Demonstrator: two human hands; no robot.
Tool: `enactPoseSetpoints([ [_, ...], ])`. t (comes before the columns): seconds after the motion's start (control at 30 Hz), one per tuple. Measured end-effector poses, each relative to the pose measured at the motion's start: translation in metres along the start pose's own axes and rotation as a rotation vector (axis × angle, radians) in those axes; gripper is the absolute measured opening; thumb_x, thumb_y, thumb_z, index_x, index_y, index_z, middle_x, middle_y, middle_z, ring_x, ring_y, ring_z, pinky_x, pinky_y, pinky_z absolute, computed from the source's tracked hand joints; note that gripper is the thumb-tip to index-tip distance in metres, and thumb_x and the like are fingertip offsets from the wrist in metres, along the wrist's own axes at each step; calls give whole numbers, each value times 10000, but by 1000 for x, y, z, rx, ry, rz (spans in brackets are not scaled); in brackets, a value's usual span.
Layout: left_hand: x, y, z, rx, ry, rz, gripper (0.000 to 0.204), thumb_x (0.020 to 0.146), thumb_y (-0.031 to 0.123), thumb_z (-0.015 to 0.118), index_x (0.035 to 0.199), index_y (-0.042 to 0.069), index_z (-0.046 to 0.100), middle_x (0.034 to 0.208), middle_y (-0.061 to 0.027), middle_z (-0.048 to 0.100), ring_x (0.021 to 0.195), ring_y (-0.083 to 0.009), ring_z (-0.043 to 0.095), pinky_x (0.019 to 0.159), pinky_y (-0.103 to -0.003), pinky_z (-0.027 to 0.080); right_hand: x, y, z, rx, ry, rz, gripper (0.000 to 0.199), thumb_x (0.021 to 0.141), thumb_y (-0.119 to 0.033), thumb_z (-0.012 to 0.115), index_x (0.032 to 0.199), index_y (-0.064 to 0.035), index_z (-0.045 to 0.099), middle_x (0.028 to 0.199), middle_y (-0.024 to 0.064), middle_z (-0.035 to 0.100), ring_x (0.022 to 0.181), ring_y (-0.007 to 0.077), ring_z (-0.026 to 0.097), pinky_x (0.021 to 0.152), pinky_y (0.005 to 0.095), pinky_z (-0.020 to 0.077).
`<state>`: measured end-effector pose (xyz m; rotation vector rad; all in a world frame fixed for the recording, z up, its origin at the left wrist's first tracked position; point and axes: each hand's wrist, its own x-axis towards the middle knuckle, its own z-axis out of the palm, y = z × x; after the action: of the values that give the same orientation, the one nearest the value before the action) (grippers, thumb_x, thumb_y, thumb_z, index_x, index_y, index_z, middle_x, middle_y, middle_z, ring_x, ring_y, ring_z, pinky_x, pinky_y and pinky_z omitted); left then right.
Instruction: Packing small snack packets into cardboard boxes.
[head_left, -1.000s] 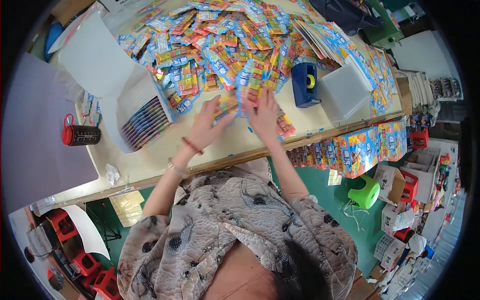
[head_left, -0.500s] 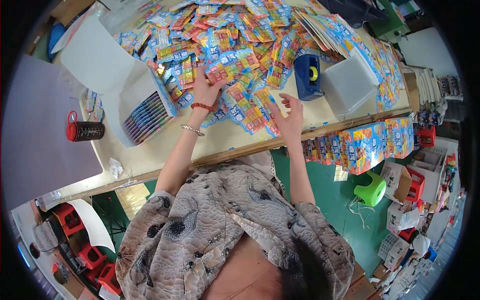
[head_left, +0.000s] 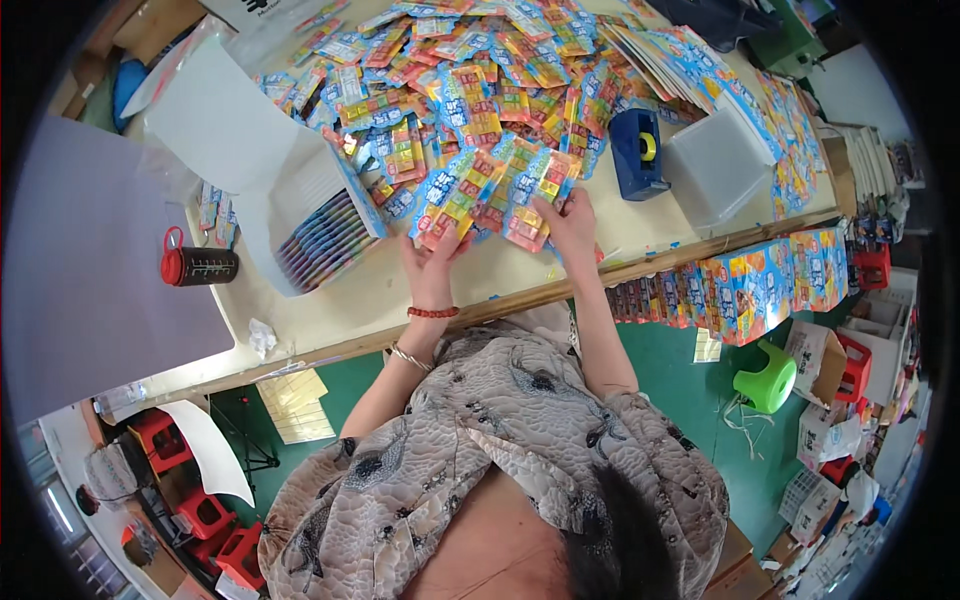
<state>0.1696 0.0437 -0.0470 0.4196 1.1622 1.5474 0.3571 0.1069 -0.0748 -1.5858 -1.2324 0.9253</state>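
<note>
Two hands are now occupied: the left hand [head_left: 432, 268], drawn back toward six o'clock, grips one blue-edged packet [head_left: 460, 198], and the right hand [head_left: 574, 228], spread loose half a second ago, pinches another packet [head_left: 541, 190]. The packet heap [head_left: 468, 100] lies at twelve o'clock from both packets.

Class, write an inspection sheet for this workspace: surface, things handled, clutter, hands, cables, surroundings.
Surface: cream tabletop, partly covered by a heap of multicoloured packets.
Things handled: left packet and right packet, both slanted.
Clutter: blue tape dispenser, translucent plastic bin, red-lidded bottle, crumpled tissue, open white box.
Hands: left hand grips its packet's lower end; right hand grips its packet's right edge.
Cables: white cord on the floor by the green stool; type unclear.
Surroundings: green floor, red stools.
</note>
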Motion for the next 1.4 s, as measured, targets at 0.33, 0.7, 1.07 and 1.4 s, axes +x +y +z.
enactPoseSetpoints([
  [0.33, 21, -47, -8, 1004, -21, 469, 583, 696, 368, 780, 1142, 54, 573, 1132, -168, 467, 1086, -360, 412, 913, -456, 355, -16, -12, 35, 369, -128, 215, 183, 898, -81, 559, 1029, 18, 479, 729, 130, 645, 561, 177, 648, 431, 304, 498],
  [0.7, 34, -20, 7, 1398, -216, 613, 632, 641, 313, 810, 1176, 75, 572, 1170, -125, 511, 1089, -317, 440, 936, -478, 309, 27, -49, -26, -474, -32, -216, 499, 870, -228, 632, 1286, -30, 441, 872, 179, 656, 824, 344, 659, 710, 372, 525],
  [1.07, 44, -9, 44, 1425, -334, 591, 967, 612, 212, 816, 1404, 54, 283, 1164, -164, 497, 1038, -380, 486, 890, -476, 387, 72, -49, -34, -378, -606, -552, 759, 753, -196, 752, 1409, -111, 380, 1367, 114, 453, 1240, 248, 452, 926, 341, 458],
  [1.4, 15, -9, 36, 1052, -533, 489, 709, 709, 73, 731, 1327, 26, 388, 1188, -220, 551, 1059, -367, 565, 869, -412, 487, 16, -20, -63, -89, -19, -125, 356, 842, -193, 674, 1143, -17, 602, 1014, 157, 649, 870, 306, 636, 779, 380, 494],
])
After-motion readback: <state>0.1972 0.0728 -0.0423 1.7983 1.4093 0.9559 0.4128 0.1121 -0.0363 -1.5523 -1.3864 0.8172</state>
